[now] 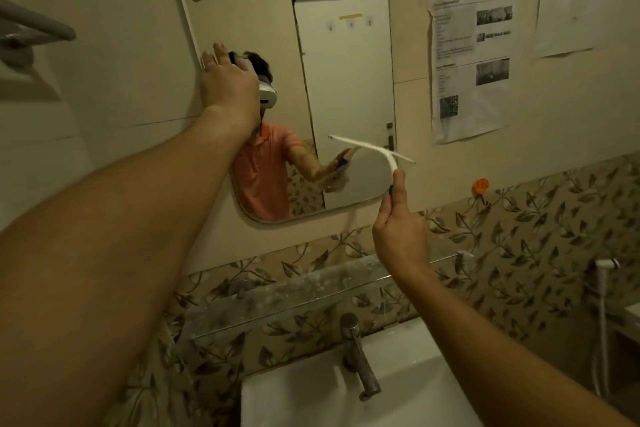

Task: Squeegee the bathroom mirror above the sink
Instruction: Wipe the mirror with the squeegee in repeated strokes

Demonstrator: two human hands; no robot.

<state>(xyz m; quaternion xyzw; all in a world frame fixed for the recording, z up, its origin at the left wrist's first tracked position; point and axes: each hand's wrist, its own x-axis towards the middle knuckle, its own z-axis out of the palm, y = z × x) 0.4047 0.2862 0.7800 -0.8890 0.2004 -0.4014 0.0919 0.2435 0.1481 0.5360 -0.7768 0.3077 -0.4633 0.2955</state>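
Observation:
The rounded mirror (343,55) hangs on the beige wall above the sink (408,388). My left hand (228,83) lies flat against the mirror's left edge, fingers pointing up. My right hand (398,229) pinches the handle of a white squeegee (375,149) near the mirror's lower right corner. Its thin blade lies slanted against the glass, running from upper left to lower right. A small blue part of the handle shows at my fingers. The mirror reflects a person in an orange shirt.
A glass shelf (311,291) runs under the mirror, above a metal tap (358,354). Printed sheets (471,59) are taped to the wall at right. An orange hook (481,185) and a spray hose (604,302) are at right. A towel rail (31,28) juts out at left.

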